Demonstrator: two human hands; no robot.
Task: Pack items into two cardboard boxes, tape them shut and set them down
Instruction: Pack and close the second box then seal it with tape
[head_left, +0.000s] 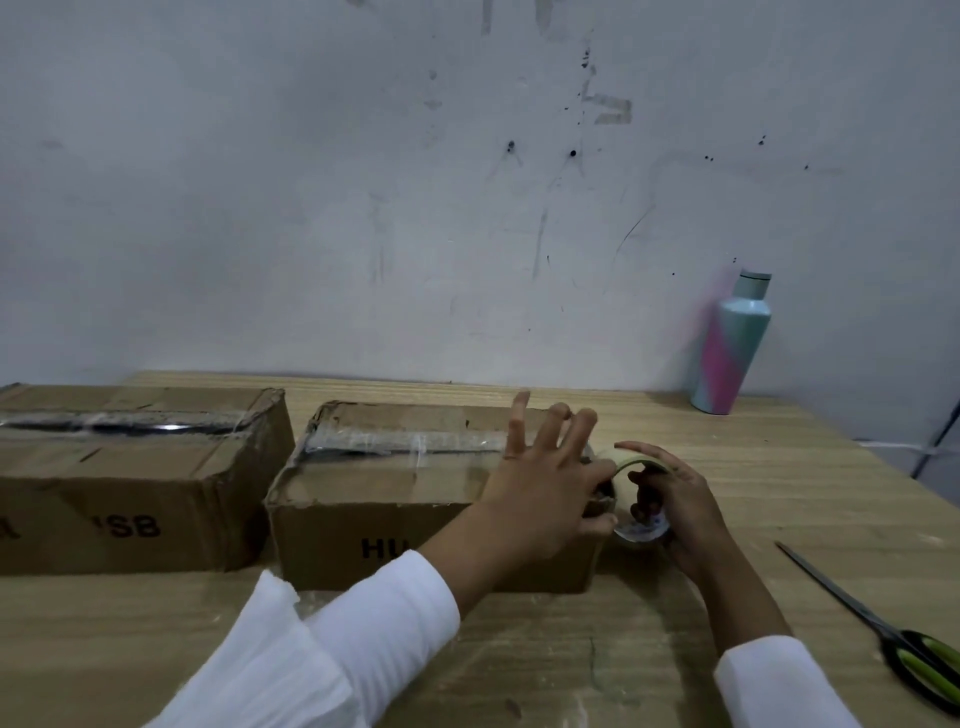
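Two closed cardboard boxes stand side by side on the wooden table. The left box has clear tape along its top seam. The right box also carries clear tape along its top. My left hand lies on the right box's right end with fingers spread straight. My right hand grips a roll of clear tape held against that box's right end, fingers through the core.
Scissors with green and black handles lie at the table's right front. A teal and pink bottle stands at the back right against the grey wall. Bare wooden table shows in front of the boxes.
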